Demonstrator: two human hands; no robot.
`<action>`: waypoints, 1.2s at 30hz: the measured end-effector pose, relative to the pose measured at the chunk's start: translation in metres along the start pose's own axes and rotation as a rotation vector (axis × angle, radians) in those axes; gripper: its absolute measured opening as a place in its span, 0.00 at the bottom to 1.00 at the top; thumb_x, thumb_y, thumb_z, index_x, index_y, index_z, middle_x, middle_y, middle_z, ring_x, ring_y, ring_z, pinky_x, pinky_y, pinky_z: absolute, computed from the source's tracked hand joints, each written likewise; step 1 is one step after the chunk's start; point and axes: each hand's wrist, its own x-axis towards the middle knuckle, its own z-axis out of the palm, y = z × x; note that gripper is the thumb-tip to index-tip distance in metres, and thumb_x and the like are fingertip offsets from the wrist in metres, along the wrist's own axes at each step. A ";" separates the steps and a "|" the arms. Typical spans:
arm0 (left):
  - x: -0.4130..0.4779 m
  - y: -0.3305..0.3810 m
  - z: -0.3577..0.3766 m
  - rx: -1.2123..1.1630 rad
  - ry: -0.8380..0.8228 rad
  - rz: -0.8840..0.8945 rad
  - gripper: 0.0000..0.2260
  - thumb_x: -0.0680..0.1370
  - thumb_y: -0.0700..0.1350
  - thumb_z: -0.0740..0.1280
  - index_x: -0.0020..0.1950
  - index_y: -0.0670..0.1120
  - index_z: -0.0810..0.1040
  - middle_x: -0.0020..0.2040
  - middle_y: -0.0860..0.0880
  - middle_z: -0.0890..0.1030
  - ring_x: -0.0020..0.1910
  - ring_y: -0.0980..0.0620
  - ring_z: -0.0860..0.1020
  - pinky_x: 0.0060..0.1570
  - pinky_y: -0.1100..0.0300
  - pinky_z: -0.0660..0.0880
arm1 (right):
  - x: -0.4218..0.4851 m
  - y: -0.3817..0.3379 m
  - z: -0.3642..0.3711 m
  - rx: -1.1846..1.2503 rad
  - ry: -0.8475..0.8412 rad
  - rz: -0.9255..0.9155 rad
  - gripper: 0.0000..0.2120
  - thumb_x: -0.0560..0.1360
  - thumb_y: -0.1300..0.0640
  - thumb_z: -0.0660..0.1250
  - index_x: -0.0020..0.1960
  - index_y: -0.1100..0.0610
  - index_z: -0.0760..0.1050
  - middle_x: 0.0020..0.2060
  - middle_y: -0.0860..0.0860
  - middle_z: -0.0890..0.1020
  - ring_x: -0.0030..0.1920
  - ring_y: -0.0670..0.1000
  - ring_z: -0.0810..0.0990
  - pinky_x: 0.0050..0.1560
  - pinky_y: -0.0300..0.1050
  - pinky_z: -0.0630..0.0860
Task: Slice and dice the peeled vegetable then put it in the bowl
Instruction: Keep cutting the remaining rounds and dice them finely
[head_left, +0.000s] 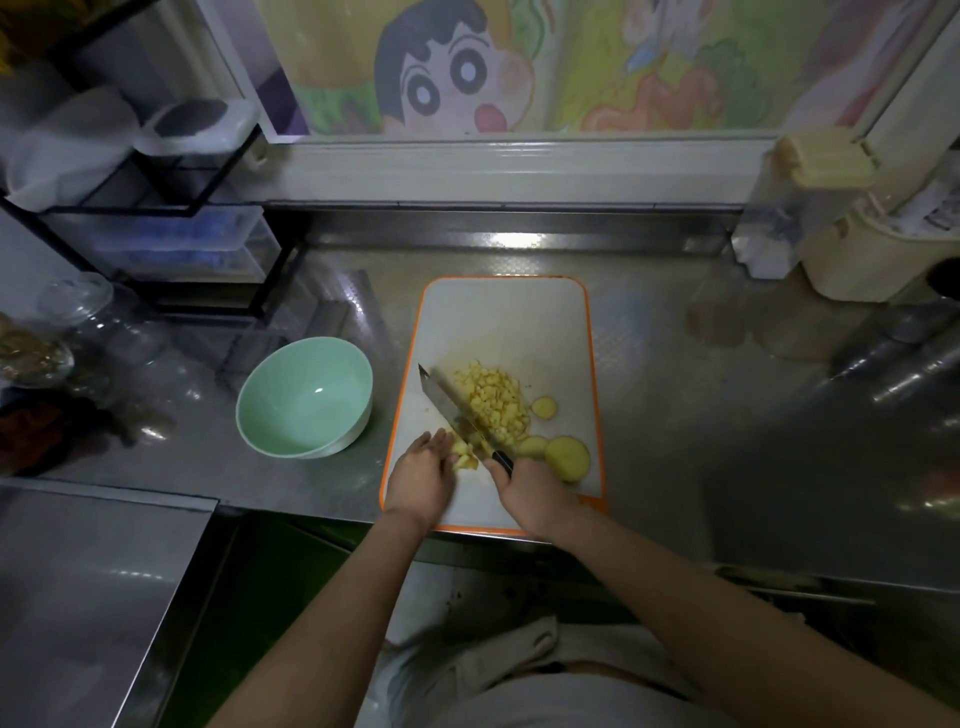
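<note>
- Peeled vegetable (493, 402): pale yellow flesh, lying mostly as a loose heap of small, uneven dice in the middle of the cutting board (509, 322).
- Round slices (567, 458): three smooth discs, one large and two smaller, sitting on the board just right of the heap.
- Uncut chunk (464, 460): a small blocky piece, resting on the board between the two grips and touching the blade's left face.
- Left grip (421, 467): lying palm down on the near left part of the board, fingers stretched forward and fairly straight, its thumb side touching the chunk; it is holding nothing closed.
- Right grip (530, 493): wrapping tightly round the dark handle of the knife (452, 405), forearm reaching in from the lower right.
- Knife: broad, shiny steel blade, running diagonally from the handle up and left, its tip pointing toward the bowl's side of the board.
- Cutting board: white, rectangular with rounded corners and an orange rim, lying on the counter (675, 415).
- Bowl (304, 397): glossy mint green, round and deep, standing on the counter just left of the board.
- Counter: dull stainless steel, reflecting light in streaks.
</note>
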 end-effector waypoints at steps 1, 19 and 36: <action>-0.001 0.000 -0.001 -0.004 -0.004 -0.001 0.19 0.81 0.45 0.56 0.72 0.45 0.66 0.72 0.48 0.68 0.73 0.49 0.61 0.68 0.61 0.59 | 0.001 0.001 -0.004 0.032 -0.018 -0.004 0.20 0.81 0.45 0.53 0.41 0.59 0.71 0.41 0.59 0.78 0.45 0.58 0.79 0.43 0.46 0.73; -0.012 0.009 -0.011 -0.274 0.103 -0.070 0.13 0.77 0.39 0.64 0.60 0.39 0.75 0.57 0.41 0.77 0.57 0.44 0.75 0.59 0.54 0.71 | -0.022 -0.005 -0.032 0.070 0.003 -0.125 0.22 0.81 0.46 0.53 0.32 0.55 0.65 0.28 0.50 0.69 0.29 0.46 0.68 0.27 0.39 0.61; -0.009 0.014 -0.010 -0.262 0.148 -0.176 0.08 0.76 0.40 0.65 0.53 0.40 0.79 0.52 0.42 0.80 0.52 0.43 0.77 0.50 0.57 0.71 | -0.033 -0.013 -0.033 -0.054 -0.112 -0.079 0.24 0.82 0.47 0.51 0.31 0.56 0.61 0.28 0.51 0.66 0.28 0.47 0.65 0.27 0.39 0.60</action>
